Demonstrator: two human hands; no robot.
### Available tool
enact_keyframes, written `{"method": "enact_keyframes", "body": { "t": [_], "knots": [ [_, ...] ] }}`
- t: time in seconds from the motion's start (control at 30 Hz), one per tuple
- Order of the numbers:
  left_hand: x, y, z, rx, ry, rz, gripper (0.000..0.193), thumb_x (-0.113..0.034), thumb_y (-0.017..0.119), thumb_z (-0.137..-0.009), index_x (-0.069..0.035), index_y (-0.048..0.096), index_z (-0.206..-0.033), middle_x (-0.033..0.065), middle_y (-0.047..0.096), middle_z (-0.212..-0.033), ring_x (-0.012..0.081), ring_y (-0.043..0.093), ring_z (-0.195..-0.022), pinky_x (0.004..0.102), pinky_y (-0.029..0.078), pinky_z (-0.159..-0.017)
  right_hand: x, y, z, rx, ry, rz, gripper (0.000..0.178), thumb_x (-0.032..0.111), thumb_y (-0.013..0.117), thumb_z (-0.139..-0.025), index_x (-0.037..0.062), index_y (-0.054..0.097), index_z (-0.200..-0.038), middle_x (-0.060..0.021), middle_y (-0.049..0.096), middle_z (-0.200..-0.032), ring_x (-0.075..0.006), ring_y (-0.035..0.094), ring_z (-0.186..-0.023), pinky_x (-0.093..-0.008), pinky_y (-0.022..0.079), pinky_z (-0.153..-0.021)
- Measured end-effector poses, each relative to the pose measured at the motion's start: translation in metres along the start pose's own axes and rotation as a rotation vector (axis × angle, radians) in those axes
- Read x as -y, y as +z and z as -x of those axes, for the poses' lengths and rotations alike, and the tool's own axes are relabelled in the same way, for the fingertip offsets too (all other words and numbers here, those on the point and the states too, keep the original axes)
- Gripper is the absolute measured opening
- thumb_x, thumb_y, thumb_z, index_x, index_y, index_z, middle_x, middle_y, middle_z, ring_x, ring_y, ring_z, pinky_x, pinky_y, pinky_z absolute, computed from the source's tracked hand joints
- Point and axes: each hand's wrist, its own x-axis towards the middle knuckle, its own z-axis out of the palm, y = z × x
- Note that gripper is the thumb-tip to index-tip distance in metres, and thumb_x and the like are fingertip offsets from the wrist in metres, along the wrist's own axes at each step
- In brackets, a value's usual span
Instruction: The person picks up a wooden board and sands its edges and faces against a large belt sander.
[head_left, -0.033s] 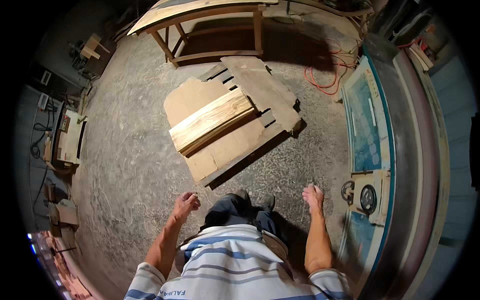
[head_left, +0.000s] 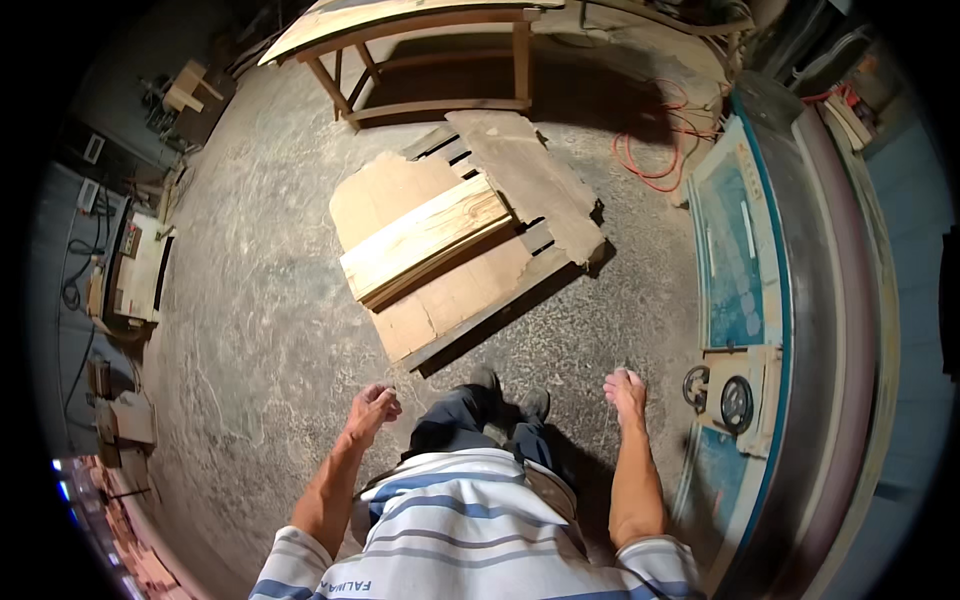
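Concrete floor (head_left: 250, 300) is topped ahead by planks (head_left: 430, 235) on a cardboard-covered pallet (head_left: 550, 266); left hand (head_left: 375, 408) and right hand (head_left: 626, 393) are held curled, full closure untellable, seemingly empty in a no-contact step, any grasp requiring a forward bend.

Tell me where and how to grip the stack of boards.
Probably near both ends, left hand at the nearer, right hand at the farther, coming from the near long side. The stack of boards is long and lies flat, slanting across the cardboard with its left end nearer.
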Motion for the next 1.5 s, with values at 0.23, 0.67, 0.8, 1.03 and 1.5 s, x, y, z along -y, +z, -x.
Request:
{"method": "enact_keyframes", "body": {
  "t": [0.23,0.67,0.8,1.03,1.5],
  "knots": [
    [0.032,-0.030,-0.075,-0.103,-0.185,0.312,0.015,-0.020,0.052,-0.085,-0.006,0.053,-0.086,0.0063,0.059,-0.070,0.0144,0.057,-0.061,0.0283,0.048,-0.057,0.048,0.073,-0.024,0.051,0.046,0.136,0.039,0.031,0.050,-0.087,-0.0025,0.053,-0.106,-0.0132,0.062,-0.092,-0.0181,0.060,-0.075,-0.0270,0.049,-0.064],
    [-0.049,-0.035,-0.175,-0.094,-0.210,0.336,0.014,-0.019,0.053,-0.084,-0.006,0.056,-0.084,0.0039,0.056,-0.067,0.0130,0.054,-0.058,0.0255,0.045,-0.054,0.130,0.201,-0.081,0.190,-0.004,0.268,0.038,0.028,0.053,-0.086,-0.0018,0.052,-0.110,-0.0137,0.061,-0.094,-0.0178,0.060,-0.077,-0.0264,0.048,-0.065],
    [-0.044,-0.036,-0.186,-0.129,-0.252,0.386,0.015,-0.020,0.053,-0.085,-0.005,0.055,-0.085,0.0037,0.056,-0.067,0.0133,0.055,-0.059,0.0262,0.045,-0.054,0.137,0.231,-0.104,0.269,-0.003,0.353,0.035,0.027,0.052,-0.087,-0.0017,0.053,-0.108,-0.0123,0.062,-0.093,-0.0169,0.059,-0.076,-0.0261,0.048,-0.065],
    [-0.024,-0.023,-0.169,-0.252,-0.369,0.520,0.015,-0.020,0.053,-0.085,-0.005,0.054,-0.085,0.0037,0.054,-0.067,0.0135,0.054,-0.059,0.0259,0.045,-0.053,0.139,0.272,-0.166,0.408,-0.003,0.516,0.029,0.023,0.053,-0.087,-0.0007,0.056,-0.103,-0.0080,0.062,-0.084,-0.0128,0.058,-0.069,-0.0236,0.046,-0.058],
    [-0.014,0.114,-0.190,-0.104,-0.630,0.967,0.022,-0.019,0.055,-0.087,-0.004,0.049,-0.103,0.0090,0.059,-0.080,0.0202,0.060,-0.072,0.0320,0.049,-0.066,0.125,0.373,-0.337,0.545,-0.376,0.985,0.039,0.026,0.056,-0.083,-0.0037,0.053,-0.108,-0.0212,0.061,-0.097,-0.0266,0.060,-0.091,-0.0317,0.045,-0.079]
  ]
}}
